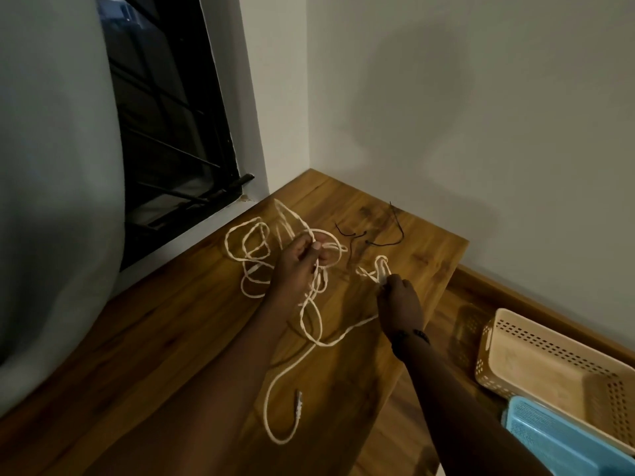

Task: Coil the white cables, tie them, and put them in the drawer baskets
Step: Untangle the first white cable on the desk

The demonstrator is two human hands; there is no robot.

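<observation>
My left hand (302,259) is clenched around a bunch of loops of the white cable (311,324), held just above the worktop (165,338); my right hand (398,300) pinches a small folded stretch of the same cable out to the right. The slack trails toward me, its plug end (298,403) lying nearest my body. To coil, I reckon the right hand must feed cable leftward into the bunch.
</observation>
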